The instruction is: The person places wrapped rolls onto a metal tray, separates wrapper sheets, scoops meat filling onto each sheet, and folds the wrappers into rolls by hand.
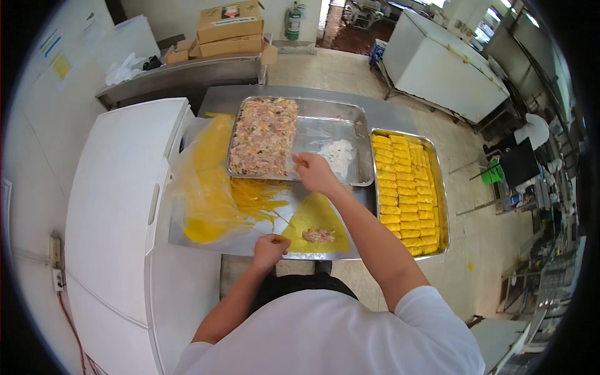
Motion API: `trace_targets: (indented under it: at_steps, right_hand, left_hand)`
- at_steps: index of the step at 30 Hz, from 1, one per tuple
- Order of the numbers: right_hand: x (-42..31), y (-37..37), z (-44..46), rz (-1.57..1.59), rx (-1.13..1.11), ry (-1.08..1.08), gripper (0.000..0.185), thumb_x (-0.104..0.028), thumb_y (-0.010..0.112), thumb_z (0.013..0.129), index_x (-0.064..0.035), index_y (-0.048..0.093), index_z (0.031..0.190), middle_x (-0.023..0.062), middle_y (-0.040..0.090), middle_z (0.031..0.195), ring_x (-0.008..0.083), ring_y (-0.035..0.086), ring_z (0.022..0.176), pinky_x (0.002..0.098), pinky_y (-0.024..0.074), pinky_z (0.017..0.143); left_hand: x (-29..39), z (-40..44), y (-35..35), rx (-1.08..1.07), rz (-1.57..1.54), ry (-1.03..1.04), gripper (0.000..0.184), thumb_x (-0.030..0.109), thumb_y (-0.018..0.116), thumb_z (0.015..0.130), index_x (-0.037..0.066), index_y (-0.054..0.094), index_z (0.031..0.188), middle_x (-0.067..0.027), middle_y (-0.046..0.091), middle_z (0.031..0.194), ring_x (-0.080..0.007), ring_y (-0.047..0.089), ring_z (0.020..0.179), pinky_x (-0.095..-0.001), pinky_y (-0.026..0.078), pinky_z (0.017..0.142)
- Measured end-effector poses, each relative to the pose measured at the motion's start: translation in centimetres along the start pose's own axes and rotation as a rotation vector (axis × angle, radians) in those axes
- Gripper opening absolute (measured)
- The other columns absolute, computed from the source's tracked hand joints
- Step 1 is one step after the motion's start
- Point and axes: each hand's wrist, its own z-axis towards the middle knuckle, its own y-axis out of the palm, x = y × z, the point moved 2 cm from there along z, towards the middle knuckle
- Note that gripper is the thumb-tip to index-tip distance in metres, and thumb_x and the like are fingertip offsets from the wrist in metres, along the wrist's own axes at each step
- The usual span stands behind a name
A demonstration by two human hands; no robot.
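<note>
A yellow triangular wrapper lies flat at the table's near edge, with a small heap of meat filling on its lower middle. My left hand is closed at the wrapper's left corner, fingertips pinched on its edge. My right hand is over the front part of a metal tray, its fingers pinched together beside the block of minced filling. What those fingers hold, if anything, is hidden. A white paste is smeared on the tray's right half.
To the right, a second tray holds rows of yellow rolls. Left of the wrapper are a plastic bag of yellow sheets and loose yellow strips. A white refrigerator borders the table on the left.
</note>
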Motion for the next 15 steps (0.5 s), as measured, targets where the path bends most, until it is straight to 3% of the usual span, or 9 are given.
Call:
trace_targets:
  at_steps: [2,5,8,11,14,15]
  right_hand:
    - [0.1,2.6,3.1,-0.003,-0.068,-0.010,0.022,-0.015,0.065,0.092,0.0032,0.071,0.101,0.0287,0.074,0.097,0.0438,0.072,0.092,0.0497,0.0556,0.082]
    - [-0.3,5.2,3.4,-0.290,-0.235,-0.060,0.020,-0.014,0.064,0.092,0.0028,0.073,0.099,0.0287,0.074,0.096,0.0451,0.072,0.091,0.0514,0.0565,0.083]
    - [-0.5,5.8,2.4,-0.385,-0.204,-0.205,0.020,-0.014,0.066,0.091,0.0021,0.075,0.098,0.0280,0.074,0.094,0.0457,0.072,0.090,0.0515,0.0577,0.082]
    - [-2.9,3.1,1.8,-0.219,-0.269,-0.084,0.022,-0.018,0.070,0.092,0.0014,0.077,0.098,0.0268,0.074,0.092,0.0390,0.074,0.084,0.0477,0.0579,0.078]
    - [-2.8,-0.1,0.3,-0.076,-0.288,0.141,0.023,-0.023,0.077,0.096,-0.0016,0.080,0.103,0.0107,0.070,0.072,0.0178,0.061,0.062,0.0348,0.0498,0.061]
    - [-1.9,-0.9,-1.0,-0.015,-0.321,0.155,0.023,-0.025,0.077,0.096,-0.0026,0.081,0.104,0.0091,0.068,0.070,0.0152,0.058,0.062,0.0328,0.0482,0.060]
  left_hand:
    - [1.0,-0.5,-0.2,0.002,0.056,-0.013,0.029,0.023,0.083,0.088,-0.004,0.079,0.099,-0.0115,0.078,0.080,-0.0162,0.073,0.066,-0.0333,0.057,0.062]
    - [-0.4,0.1,0.0,0.011,0.035,0.035,0.030,0.024,0.084,0.088,-0.003,0.079,0.099,-0.0121,0.078,0.078,-0.0171,0.073,0.065,-0.0335,0.057,0.063]
    - [-1.4,0.6,0.1,0.024,0.037,0.068,0.030,0.025,0.084,0.088,-0.003,0.079,0.098,-0.0122,0.078,0.078,-0.0174,0.074,0.065,-0.0333,0.058,0.063]
    - [-1.2,0.5,-0.1,0.011,0.060,0.057,0.030,0.025,0.084,0.088,-0.003,0.079,0.098,-0.0122,0.079,0.079,-0.0166,0.075,0.066,-0.0331,0.058,0.064]
    - [-0.7,0.5,-0.1,-0.005,0.033,0.036,0.030,0.024,0.084,0.088,-0.003,0.079,0.099,-0.0124,0.079,0.081,-0.0162,0.075,0.066,-0.0329,0.059,0.063]
    - [-0.8,0.6,-0.1,-0.009,0.018,0.027,0.030,0.024,0.083,0.088,-0.004,0.079,0.099,-0.0125,0.079,0.081,-0.0161,0.075,0.066,-0.0328,0.059,0.062]
